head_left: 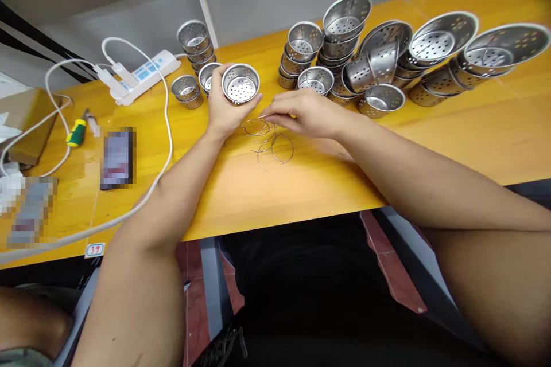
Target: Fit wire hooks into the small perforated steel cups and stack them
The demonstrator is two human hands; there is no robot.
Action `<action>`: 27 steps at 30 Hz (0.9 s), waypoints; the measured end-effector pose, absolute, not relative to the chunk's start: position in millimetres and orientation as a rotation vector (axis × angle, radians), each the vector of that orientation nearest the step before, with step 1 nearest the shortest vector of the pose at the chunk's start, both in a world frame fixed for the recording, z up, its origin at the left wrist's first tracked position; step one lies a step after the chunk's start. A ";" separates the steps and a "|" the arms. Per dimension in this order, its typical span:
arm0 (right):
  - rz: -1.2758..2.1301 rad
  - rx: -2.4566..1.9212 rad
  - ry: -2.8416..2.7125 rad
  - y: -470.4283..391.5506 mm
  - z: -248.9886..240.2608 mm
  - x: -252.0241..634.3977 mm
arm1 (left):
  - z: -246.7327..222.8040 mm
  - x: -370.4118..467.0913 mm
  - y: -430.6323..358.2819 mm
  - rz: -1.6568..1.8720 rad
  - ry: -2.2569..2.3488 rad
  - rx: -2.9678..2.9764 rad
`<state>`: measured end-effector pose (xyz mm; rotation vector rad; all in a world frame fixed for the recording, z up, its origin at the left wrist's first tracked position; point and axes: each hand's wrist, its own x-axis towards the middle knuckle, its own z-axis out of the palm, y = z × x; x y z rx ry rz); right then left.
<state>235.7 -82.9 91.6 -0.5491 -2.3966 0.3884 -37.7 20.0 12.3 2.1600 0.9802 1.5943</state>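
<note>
My left hand (221, 106) is wrapped round a perforated metal cup (241, 83), its open mouth turned up toward me. Just to the right, my right hand (307, 113) has thumb and fingers pinched together on what looks like a thin wire ring, mostly hidden by the fingertips. Below the fingers, several loose wire rings (282, 149) lie on the yellow table (258, 200). Behind my left hand stands another perforated cup (207, 77), partly covered by the hand. A small perforated cup (316, 80) is just behind my right hand.
Stacks of perforated cups (340, 26) fill the back right, with one cup (372, 69) lying sideways. Smaller stacks (193, 40) stand back left. A power strip (146, 77) with white cables, a screwdriver (76, 133), a phone (116, 159) and a box (32, 132) are at left.
</note>
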 end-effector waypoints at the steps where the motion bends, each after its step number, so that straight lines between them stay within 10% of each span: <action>1: 0.454 -0.538 -2.324 -82.0 89.1 235.5 | 12.7 -37.7 19.6 1.613 0.985 2.157; 9: 1.035 -0.587 -1.632 -74.8 92.5 231.6 | 8.1 -38.5 30.2 1.679 0.907 2.179; 27: 0.834 -0.824 -1.577 -71.1 96.6 234.0 | 5.4 -33.3 19.1 1.468 0.701 2.274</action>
